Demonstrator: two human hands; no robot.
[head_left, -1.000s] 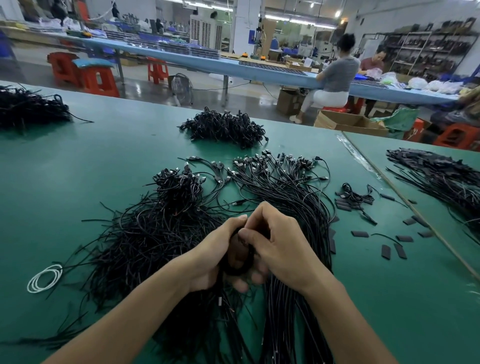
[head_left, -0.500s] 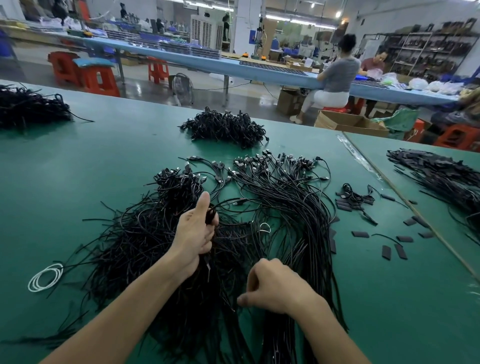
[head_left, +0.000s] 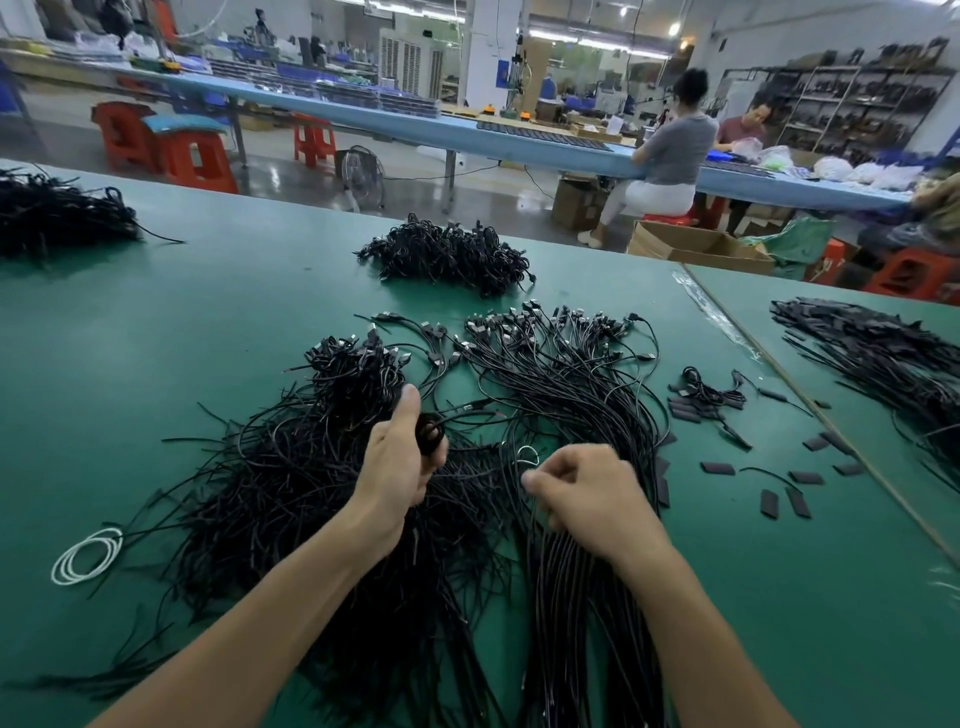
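My left hand grips a small coiled black cable, thumb raised, above a tangled heap of black cables on the green table. My right hand hovers over a spread fan of black USB cables, fingers curled, pinching at thin strands beside a small white wire loop. What exactly the right fingers hold is hard to make out.
A bundled cable pile lies farther back, another heap at far left. White wire rings sit at left. Black sleeve pieces are scattered at right, near a table seam and another cable pile. People work at a blue bench behind.
The hands were joined around a coil; the left carried it up and left over the heap. The right dropped back, then rose slightly toward the white loop.
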